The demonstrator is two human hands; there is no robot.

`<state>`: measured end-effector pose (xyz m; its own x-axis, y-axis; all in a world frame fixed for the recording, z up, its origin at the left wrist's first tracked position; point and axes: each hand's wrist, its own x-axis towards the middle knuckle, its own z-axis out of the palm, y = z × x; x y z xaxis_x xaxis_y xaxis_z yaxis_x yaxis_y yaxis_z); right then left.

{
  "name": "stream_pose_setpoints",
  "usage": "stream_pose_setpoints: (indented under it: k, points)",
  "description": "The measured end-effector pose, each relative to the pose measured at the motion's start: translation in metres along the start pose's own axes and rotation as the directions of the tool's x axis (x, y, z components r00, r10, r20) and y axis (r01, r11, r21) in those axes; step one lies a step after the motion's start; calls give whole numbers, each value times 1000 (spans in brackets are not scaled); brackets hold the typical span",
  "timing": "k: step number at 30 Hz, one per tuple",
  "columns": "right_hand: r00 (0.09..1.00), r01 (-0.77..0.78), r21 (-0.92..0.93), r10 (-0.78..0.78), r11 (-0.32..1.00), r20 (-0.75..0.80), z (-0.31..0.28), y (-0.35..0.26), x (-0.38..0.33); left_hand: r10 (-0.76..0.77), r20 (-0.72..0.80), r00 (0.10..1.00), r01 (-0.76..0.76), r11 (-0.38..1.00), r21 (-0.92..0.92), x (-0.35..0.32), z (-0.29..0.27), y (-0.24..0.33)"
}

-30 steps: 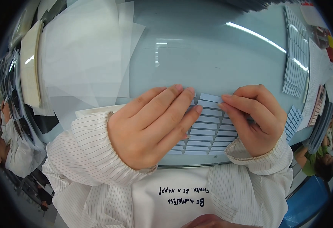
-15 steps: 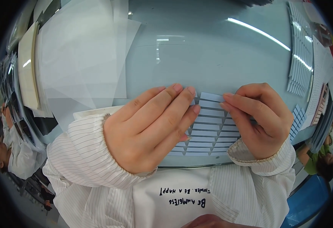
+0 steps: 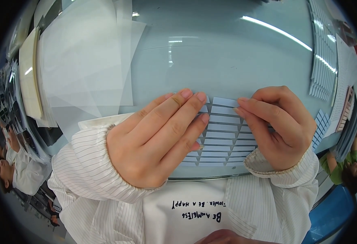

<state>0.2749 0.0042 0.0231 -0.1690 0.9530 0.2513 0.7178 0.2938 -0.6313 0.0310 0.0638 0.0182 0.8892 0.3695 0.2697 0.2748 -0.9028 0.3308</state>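
Rows of narrow pale-blue rectangular strips (image 3: 220, 127) lie on the glass-like tabletop before me, with thin dark gaps between them. My left hand (image 3: 154, 136) rests palm down over the left part of the rows, fingers stretched and close together, hiding the strips beneath. At the right end of the top strip (image 3: 225, 101), the thumb and forefinger of my right hand (image 3: 282, 126) are pinched together. Whatever sits between those fingertips is too small to make out. The other right fingers curl inward, and that hand covers the right side of the rows.
Translucent white sheets (image 3: 85, 61) overlap at the left, beside a cream-coloured stack (image 3: 30, 77). A bundle of grey slatted strips (image 3: 324, 53) lies at the far right, near a small blue gridded piece (image 3: 320, 128). Other people (image 3: 343, 168) sit at both sides.
My left hand has shifted slightly left, baring a little more of the strips beside its fingertips. My right hand keeps its pinch in nearly the same place.
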Motion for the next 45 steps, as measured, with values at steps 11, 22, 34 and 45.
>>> stream_pose_setpoints:
  k: [11, 22, 34, 45]
  points:
    - [1000, -8, -9, 8, 1000, 21, -1, -3, 2, -23, 14, 1000, 24, 999, -24, -1, -2, 0]
    - [1000, -9, -3, 9, 1000, 23, -1, -3, 2, -23, -10, 1000, 22, 999, -43, -1, 0, -1]
    - [999, -11, -8, 11, 1000, 31, -1, -3, 1, -19, -22, 1000, 18, 999, -41, -2, 2, -1]
    - [999, -19, -11, 20, 1000, 28, -1, -4, 1, -18, -10, 1000, 17, 999, -41, -1, 1, -1]
